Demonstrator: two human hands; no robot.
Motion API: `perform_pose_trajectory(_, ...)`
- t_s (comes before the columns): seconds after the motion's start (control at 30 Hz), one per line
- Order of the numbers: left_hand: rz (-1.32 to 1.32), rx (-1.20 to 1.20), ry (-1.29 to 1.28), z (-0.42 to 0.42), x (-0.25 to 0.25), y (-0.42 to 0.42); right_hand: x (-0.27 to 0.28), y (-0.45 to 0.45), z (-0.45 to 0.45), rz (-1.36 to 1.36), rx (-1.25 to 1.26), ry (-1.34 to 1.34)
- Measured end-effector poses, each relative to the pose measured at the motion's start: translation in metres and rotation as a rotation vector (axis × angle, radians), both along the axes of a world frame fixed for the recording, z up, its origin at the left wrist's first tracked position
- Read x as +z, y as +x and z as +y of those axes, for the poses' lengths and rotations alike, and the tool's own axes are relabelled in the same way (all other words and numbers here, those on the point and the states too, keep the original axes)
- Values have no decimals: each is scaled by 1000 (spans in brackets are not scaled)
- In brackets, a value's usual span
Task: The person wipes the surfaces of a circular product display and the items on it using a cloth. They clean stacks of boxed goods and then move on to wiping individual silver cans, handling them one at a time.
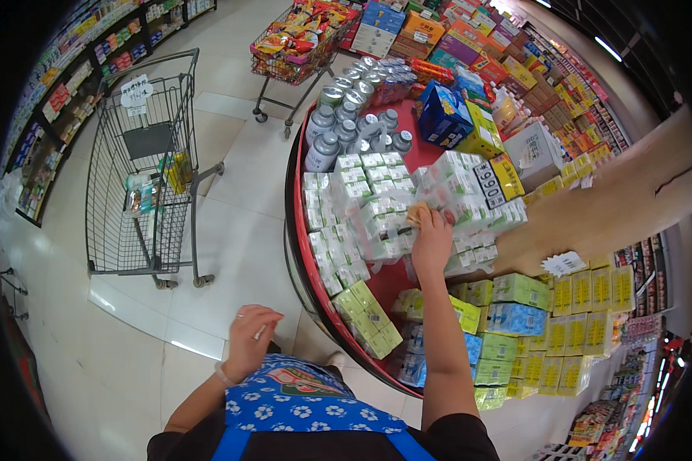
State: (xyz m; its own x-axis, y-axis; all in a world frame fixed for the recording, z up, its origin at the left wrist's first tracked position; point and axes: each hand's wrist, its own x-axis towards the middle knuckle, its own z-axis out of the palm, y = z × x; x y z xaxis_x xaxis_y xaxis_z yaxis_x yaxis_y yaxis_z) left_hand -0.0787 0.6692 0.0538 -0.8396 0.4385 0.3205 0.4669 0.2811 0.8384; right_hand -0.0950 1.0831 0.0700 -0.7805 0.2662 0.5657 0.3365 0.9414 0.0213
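My right hand [432,239] is shut on a tan cloth [416,214]. It presses the cloth against plastic-wrapped packs of small white and green cartons [375,173], stacked on a round display stand with a red top [406,276]. Beyond the cloth, more wrapped cartons [455,173] carry a yellow price sign [499,180]. In front of my blue flowered apron [300,409] hangs my left hand [251,334], loosely curved and apparently holding nothing. Grey-capped bottles [326,147] stand behind the cartons. Nearer me, a green carton pack [368,320] rests at the stand's rim.
A shopping cart [141,213] with a few goods stands on the left. Another cart [300,46] is heaped with bright packets. To the right rises a broad tan column [600,201], with yellow cartons [565,322] stacked beside it. Shelves [63,86] line the far left.
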Motion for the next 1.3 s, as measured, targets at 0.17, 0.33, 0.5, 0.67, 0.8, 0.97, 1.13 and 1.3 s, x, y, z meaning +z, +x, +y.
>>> perform_pose_trajectory(0.17, 80, -117, -53, -17, 9, -61, -7, -30, -49, -165, 130, -173)
perform_pose_trajectory(0.33, 219, -461, -24, 38, 18, -112, 5, -41, -47, -195, 40, -109)
perform_pose_trajectory(0.5, 563, -775, -181, 127, 21, -158, -19, -74, 7, -128, -224, -41)
perform_pose_trajectory(0.67, 819, -730, -441, 191, 15, -209, -21, -67, -51, -125, 14, -174)
perform_pose_trajectory(0.8, 875, -853, -470, 211, 9, -234, 0, -42, -62, -70, 70, -271)
perform_pose_trajectory(0.97, 898, -1035, -454, 228, 11, -246, -8, -44, -18, 0, -371, -204)
perform_pose_trajectory(1.13, 885, -1135, -479, 235, 12, -267, -9, -59, -71, -51, -375, -338)
perform_pose_trajectory(1.3, 840, -1324, -394, 254, 15, -289, 16, -61, -119, -62, -406, -454)
